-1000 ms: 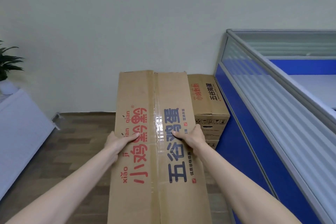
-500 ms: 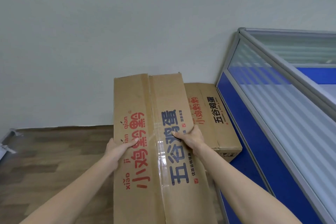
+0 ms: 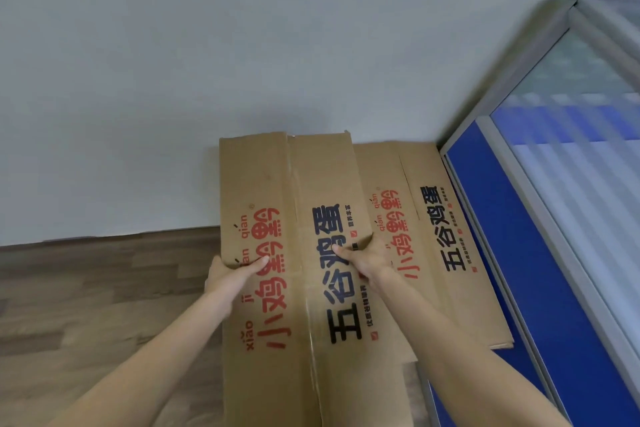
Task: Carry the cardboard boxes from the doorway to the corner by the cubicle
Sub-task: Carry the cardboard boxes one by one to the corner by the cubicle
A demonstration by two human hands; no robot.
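I hold a long brown cardboard box (image 3: 304, 184) with red and dark blue Chinese print, taped along its middle. My left hand (image 3: 230, 276) grips its left side with the thumb on top. My right hand (image 3: 363, 258) grips its right side, thumb on the top face. Its far end is close to the white wall. Beside it on the right stands a stack of the same printed boxes (image 3: 429, 225) in the corner, against the blue cubicle partition (image 3: 512, 253). The carried box overlaps the stack's left edge in this view.
The white wall (image 3: 242, 62) fills the upper view. Wood-pattern floor (image 3: 86, 295) lies to the left of the box. The cubicle's grey frame and frosted glass panel (image 3: 571, 156) run along the right.
I have moved closer to the corner and lowered my view. The carried box now reaches almost to the wall, alongside the stacked boxes. The plant and white cabinet at left have left the view.
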